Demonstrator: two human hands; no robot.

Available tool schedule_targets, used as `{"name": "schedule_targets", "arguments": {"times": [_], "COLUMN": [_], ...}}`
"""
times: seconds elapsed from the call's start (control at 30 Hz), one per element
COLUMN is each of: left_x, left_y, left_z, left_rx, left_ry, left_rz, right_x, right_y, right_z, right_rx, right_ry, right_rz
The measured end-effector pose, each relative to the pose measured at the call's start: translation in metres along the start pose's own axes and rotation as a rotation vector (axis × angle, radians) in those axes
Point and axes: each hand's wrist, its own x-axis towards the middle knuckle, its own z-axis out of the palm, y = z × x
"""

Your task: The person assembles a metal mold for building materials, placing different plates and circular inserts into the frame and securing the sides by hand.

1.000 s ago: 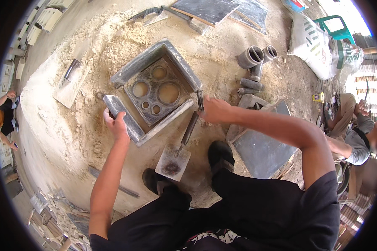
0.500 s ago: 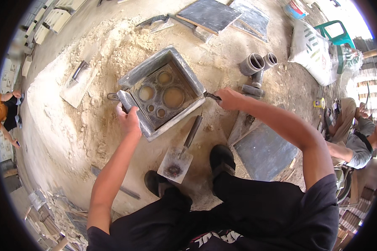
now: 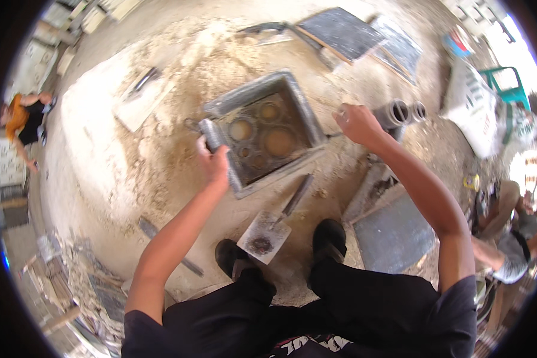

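A dark grey, open-topped rectangular box mould (image 3: 310,113) rests on the sandy ground in front of me. On its floor are several round shapes of different sizes, with tan centres. My left hand (image 3: 213,160) is closed over the rim of its left wall, near a small loop handle (image 3: 191,124). Beyond the mould's right corner, my right hand (image 3: 359,124) is lifted, apart from the box, its fingers curled; whatever they hold, if anything, is hidden. Close to my feet lies a flat square trowel (image 3: 261,241) with a dark handle and a dark smudge on its blade.
Pale sand (image 3: 95,125) is heaped at left, with another trowel (image 3: 146,77) on it. Short grey pipes (image 3: 394,113) stand at right. Dark flat boards (image 3: 340,33) lie at the back, another board (image 3: 394,232) at near right. Two other people (image 3: 27,119) are at the sides.
My right hand has let go of the handle at the mould's right corner and moved up and away. My left hand keeps its hold. The whole view has shifted, so things appear farther right.
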Motion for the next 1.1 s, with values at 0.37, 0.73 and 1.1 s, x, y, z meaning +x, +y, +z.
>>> {"name": "schedule_targets", "arguments": {"times": [0.37, 0.73, 1.1], "left_x": [0.022, 0.065, -0.026], "left_y": [-0.020, 0.023, 0.010], "left_z": [0.008, -0.074, -0.034], "left_rx": [-0.178, 1.146, 0.366], "left_ry": [0.136, -0.641, -0.328], "left_rz": [0.010, 0.254, -0.401], "right_x": [0.030, 0.029, 0.023], "right_y": [-0.034, -0.034, -0.059], "right_z": [0.071, 0.078, 0.051], "right_rx": [0.357, 0.354, 0.640], "right_ry": [0.040, 0.023, -0.165], "right_rz": [-0.100, -0.016, 0.144]}}
